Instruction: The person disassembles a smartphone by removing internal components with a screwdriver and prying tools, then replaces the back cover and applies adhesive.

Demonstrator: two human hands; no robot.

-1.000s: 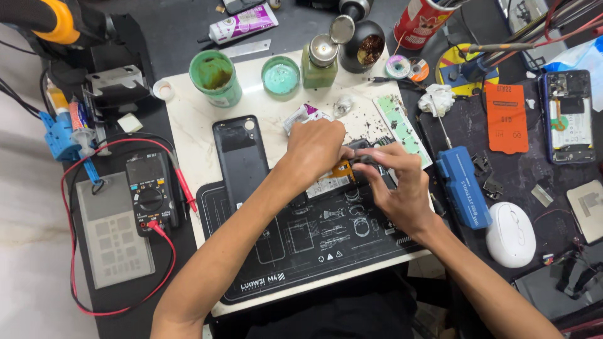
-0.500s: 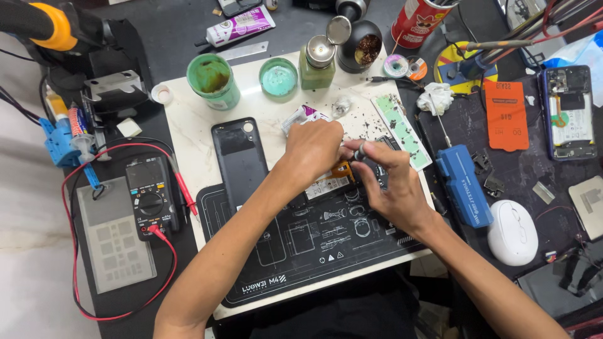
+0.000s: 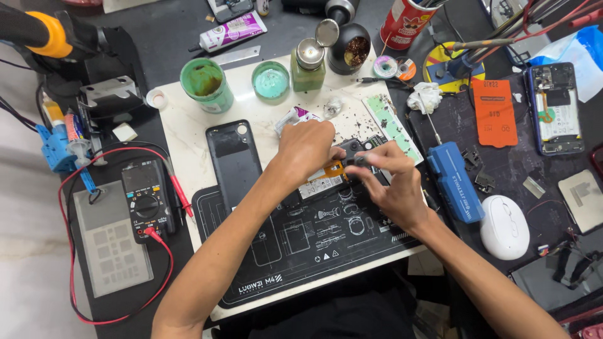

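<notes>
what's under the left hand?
The left hand covers an opened phone; its orange flex and label show below the fingers, on the black work mat. The right hand pinches a small dark part beside it. The rest is hidden.

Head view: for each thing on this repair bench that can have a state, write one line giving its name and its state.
left hand: pressing on the opened phone
right hand: pinching a small dark part at the phone
opened phone: back off, inside exposed
back cover: removed, lying flat
green cup: uncapped
glass bottle: lid flipped up
multimeter: leads plugged in
second phone: opened
</notes>
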